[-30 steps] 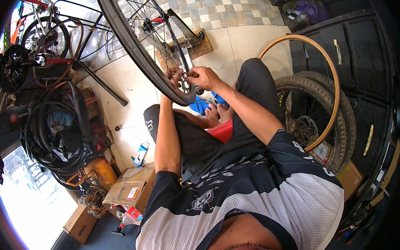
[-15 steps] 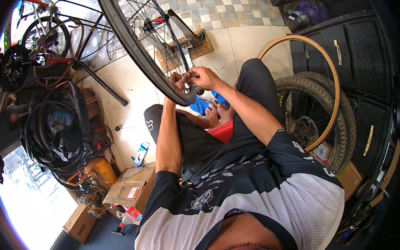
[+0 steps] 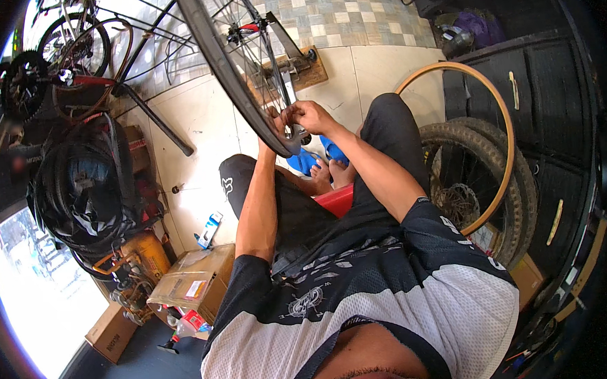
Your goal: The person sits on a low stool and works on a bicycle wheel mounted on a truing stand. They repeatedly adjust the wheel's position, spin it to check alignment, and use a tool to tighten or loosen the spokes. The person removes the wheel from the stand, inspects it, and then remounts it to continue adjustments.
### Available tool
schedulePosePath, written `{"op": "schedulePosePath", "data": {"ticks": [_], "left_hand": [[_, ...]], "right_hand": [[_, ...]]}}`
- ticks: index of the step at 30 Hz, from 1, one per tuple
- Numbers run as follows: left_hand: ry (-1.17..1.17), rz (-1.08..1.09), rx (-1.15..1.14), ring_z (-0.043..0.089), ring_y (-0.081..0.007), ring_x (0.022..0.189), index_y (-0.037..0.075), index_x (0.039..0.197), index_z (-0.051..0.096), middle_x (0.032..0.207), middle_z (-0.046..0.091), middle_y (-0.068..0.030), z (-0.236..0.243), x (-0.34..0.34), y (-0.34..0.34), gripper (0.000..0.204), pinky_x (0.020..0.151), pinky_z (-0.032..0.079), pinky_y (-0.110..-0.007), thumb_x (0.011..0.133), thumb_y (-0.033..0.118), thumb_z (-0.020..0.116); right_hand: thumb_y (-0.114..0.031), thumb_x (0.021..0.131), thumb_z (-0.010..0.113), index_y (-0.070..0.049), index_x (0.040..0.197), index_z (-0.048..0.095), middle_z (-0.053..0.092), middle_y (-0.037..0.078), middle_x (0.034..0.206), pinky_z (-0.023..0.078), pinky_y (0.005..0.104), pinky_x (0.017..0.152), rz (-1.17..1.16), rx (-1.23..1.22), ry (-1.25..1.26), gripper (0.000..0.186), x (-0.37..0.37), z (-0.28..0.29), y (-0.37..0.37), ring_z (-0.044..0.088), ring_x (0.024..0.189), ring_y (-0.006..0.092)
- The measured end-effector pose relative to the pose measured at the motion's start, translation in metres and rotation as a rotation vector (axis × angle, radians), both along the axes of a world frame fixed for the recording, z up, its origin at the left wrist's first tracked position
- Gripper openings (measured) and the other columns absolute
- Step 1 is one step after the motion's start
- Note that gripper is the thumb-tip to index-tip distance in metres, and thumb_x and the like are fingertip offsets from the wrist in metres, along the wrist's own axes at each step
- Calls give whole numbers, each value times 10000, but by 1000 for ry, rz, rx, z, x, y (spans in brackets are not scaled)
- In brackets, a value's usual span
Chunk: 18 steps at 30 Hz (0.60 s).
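A black bicycle wheel (image 3: pixel 225 74) stands upright in front of me, its lower end between my knees. Its hub sits in a metal stand with a wooden base (image 3: pixel 312 68). My left hand (image 3: pixel 274 123) is closed at the lower part of the rim, partly hidden behind it. On the right side of the rim, my right hand (image 3: pixel 308 117) has its fingers pinched together among the spokes, close to the left fingers. Whatever small thing the right fingers grip is too small to make out.
Tyred wheels (image 3: pixel 506 180) and a tan hoop-shaped rim (image 3: pixel 508 126) lean against black drawers (image 3: pixel 550 97) on my right. Bicycles (image 3: pixel 74 50), a heap of black tyres (image 3: pixel 70 193), an orange tank (image 3: pixel 147 254) and a cardboard box (image 3: pixel 195 272) stand on my left.
The view has shifted slightly, and the wheel shows a little farther right and narrower. Both hands stay at the same lower part of the rim.
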<state>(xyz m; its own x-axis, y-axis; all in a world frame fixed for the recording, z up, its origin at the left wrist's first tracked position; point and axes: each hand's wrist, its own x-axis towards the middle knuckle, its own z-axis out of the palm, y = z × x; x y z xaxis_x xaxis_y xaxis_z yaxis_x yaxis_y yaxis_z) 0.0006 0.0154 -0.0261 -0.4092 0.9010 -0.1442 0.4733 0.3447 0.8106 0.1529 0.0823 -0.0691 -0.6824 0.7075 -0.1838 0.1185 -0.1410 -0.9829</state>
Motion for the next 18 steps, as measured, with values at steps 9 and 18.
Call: {"op": "schedulePosePath", "data": {"ticks": [9,18], "left_hand": [[-266,66,208,705,-201,659,-14,875,746,739,731,-149,-19,-10,1,261,593,538,-376,832,237,804],[-472,106,14,682,-173,649,-67,927,740,742,722,-126,-21,-17,2,280,595,535,-332,884,209,722]], "right_hand": [[-210,904,739,40,974,686,746,132,857,544,331,706,-60,190,-354,265,10,46,2,714,796,177],[-281,857,726,17,979,708,737,182,890,541,378,755,46,206,-235,322,12,67,3,719,820,276]]}}
